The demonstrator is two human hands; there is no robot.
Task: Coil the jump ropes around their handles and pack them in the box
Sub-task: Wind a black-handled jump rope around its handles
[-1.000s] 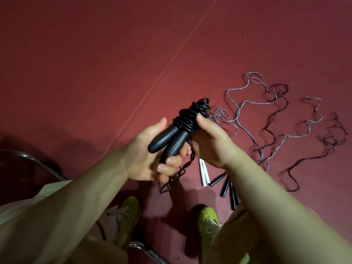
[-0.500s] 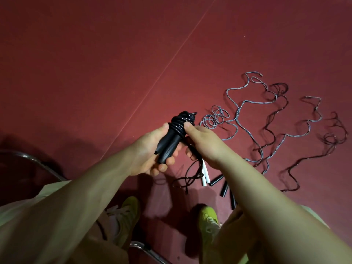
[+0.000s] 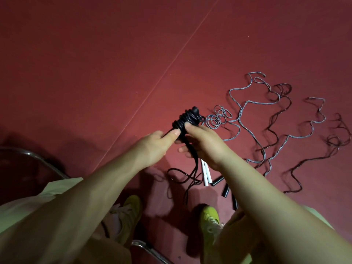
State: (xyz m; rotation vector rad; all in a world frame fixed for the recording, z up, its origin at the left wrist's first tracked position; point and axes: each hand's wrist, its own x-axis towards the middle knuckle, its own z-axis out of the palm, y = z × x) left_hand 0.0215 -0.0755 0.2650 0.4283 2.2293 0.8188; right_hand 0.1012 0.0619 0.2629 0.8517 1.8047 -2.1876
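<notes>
1. Since half a second ago: both hands have pushed forward and turned; the black handles, then in plain sight, are now mostly hidden behind the fingers. More loose rope hangs below.
2. Left hand [image 3: 152, 147]: fingers curled round the black jump rope bundle [image 3: 187, 119], thumb pressed along its side.
3. Right hand [image 3: 204, 143]: thumb on the coils, fingers wrapped under the bundle; grip closed on it.
4. Bundle held in the air above the red floor [image 3: 95, 73]; its free tail [image 3: 187, 174] dangles in loops between the hands.
5. On the floor to the right: grey rope [image 3: 241, 109] and dark rope [image 3: 274, 119], uncoiled and tangled; white handles [image 3: 206, 175] and black handles [image 3: 225, 191] near the right forearm.
6. Yellow shoes [image 3: 209, 216] and chair frame [image 3: 38, 161] below.
</notes>
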